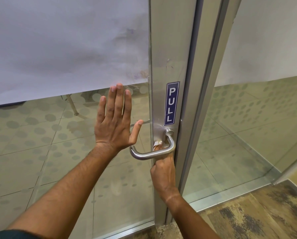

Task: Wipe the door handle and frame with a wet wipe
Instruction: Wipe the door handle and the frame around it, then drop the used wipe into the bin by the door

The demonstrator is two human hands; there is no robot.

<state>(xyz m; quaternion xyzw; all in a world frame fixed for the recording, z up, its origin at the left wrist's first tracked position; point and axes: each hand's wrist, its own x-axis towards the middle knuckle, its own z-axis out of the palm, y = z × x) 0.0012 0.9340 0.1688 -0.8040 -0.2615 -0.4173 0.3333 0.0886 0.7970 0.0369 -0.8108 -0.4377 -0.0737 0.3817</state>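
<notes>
A brushed-steel lever door handle (149, 154) sticks out from the aluminium door frame (170, 49), just below a blue PULL sticker (172, 104). My right hand (163, 171) reaches up from under the handle, fingers closed on a crumpled white wet wipe (157, 144) that is pressed against the frame behind the lever. Only a small part of the wipe shows above the handle bar. My left hand (115, 121) lies flat and spread on the glass door panel (66, 152), left of the handle, holding nothing.
Frosted film (66, 45) covers the upper glass; the lower glass has a dotted pattern. A second aluminium post (211, 75) and a glass side panel (265, 118) stand to the right. Patterned carpet (256, 218) lies at lower right.
</notes>
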